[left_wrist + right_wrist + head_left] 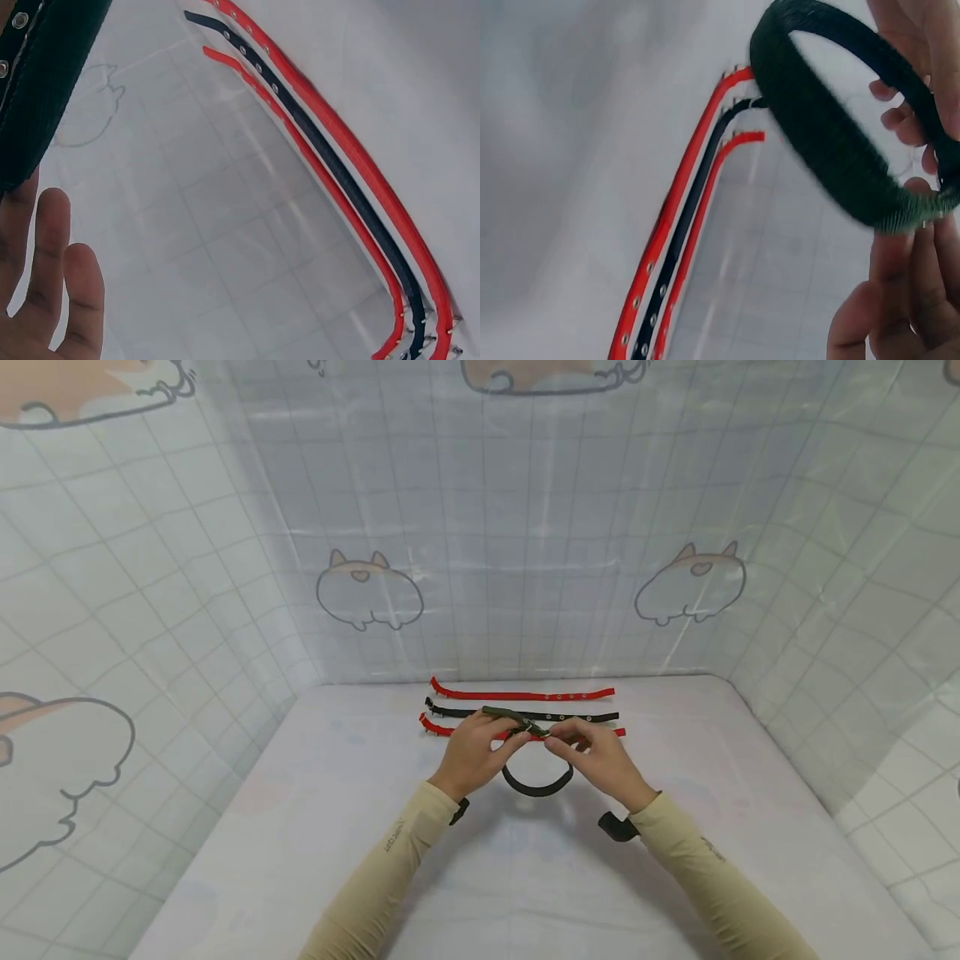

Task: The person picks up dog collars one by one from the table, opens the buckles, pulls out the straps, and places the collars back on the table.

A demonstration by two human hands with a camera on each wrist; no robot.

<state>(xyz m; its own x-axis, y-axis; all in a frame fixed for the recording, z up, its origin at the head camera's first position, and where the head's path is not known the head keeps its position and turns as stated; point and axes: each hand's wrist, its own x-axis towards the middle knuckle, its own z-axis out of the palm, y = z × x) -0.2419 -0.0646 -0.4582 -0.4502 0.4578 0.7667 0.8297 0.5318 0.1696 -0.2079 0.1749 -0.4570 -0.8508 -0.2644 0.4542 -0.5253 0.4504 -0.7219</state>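
Observation:
A dark green pet collar point(536, 791) is bent into a loop and held above the table by both hands. My left hand point(472, 753) pinches it near the buckle, with a free strap end sticking out past the fingers. Opposite, my right hand point(600, 764) pinches the collar at the buckle area between thumb and fingers. In the right wrist view the wide padded band of the collar point(817, 142) shows. Metal eyelets are visible on the collar point(56, 97) in the left wrist view. Fingers partly hide the buckle.
Behind the hands lie three straightened collars side by side: a far red collar point(510, 696), a black collar point(600, 717) and a nearer red collar point(438, 729). Their buckle ends are at left, eyelets at right. Cartoon-printed sheeting point(525, 568) walls the white table point(315, 827).

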